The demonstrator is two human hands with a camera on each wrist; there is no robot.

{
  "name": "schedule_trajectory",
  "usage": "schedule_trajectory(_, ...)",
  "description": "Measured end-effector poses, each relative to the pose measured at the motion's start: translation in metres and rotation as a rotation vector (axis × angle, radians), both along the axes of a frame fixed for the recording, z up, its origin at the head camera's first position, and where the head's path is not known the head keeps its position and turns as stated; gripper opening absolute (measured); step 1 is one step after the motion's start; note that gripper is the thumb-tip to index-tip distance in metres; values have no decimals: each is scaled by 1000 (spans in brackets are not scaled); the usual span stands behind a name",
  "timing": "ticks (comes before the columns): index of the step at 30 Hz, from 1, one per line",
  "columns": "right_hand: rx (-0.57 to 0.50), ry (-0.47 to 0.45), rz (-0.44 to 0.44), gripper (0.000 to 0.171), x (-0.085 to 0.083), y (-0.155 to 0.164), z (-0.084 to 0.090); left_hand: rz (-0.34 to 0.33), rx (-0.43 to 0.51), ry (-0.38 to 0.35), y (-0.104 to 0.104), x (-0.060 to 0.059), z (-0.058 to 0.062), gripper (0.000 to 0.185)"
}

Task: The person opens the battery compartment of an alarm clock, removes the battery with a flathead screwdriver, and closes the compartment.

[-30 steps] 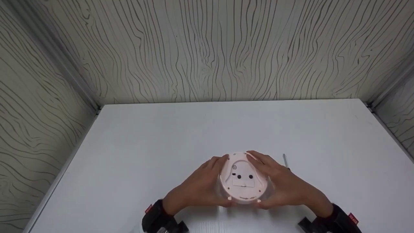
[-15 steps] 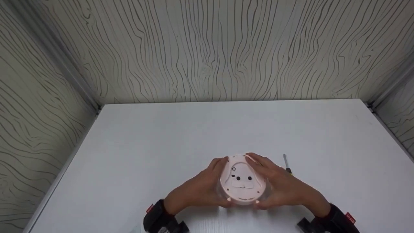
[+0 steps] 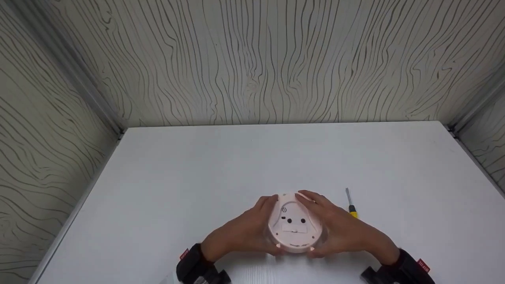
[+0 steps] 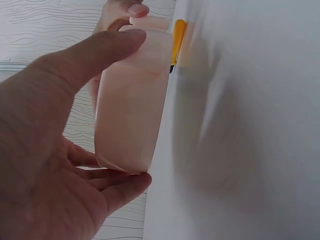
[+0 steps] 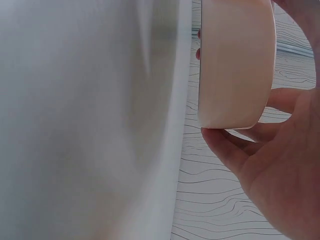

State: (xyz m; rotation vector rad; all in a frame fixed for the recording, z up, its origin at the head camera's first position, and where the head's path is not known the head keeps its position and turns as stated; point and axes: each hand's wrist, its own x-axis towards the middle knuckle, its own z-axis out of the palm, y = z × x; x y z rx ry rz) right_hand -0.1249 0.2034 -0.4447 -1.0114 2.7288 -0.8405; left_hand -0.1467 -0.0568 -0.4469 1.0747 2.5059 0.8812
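A round pale pink device point(image 3: 294, 228) lies back side up near the table's front edge; its back shows two dark knobs, a small speaker grille and a rectangular cover. My left hand point(image 3: 244, 232) grips its left rim, thumb at the near side and fingers at the far side. My right hand point(image 3: 343, 228) grips the right rim the same way. In the left wrist view the device point(image 4: 132, 100) sits between my thumb and fingers point(image 4: 100, 50), right at the table surface. The right wrist view shows its smooth side wall point(image 5: 235, 65) cupped by my right hand point(image 5: 280, 165).
A small screwdriver point(image 3: 351, 206) with a yellow handle lies on the white table point(image 3: 197, 177) just right of my right hand, tip pointing away. Its handle point(image 4: 177, 40) shows behind the device. Wood-grain walls close the table in on the left, back and right.
Both hands have drawn the pink device slightly toward me and lower in the view. More of the screwdriver's yellow handle shows beside my right hand.
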Motion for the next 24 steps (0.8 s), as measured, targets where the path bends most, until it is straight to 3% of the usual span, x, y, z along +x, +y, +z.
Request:
schedule_trajectory(10,4,-54,-6,109,0,-2,-5,9,-106,-4,3,0,0,116)
schedule_trajectory(24,-19,-87,3,106,0,-1,-8,-5,-115,7,3,2,-7,119)
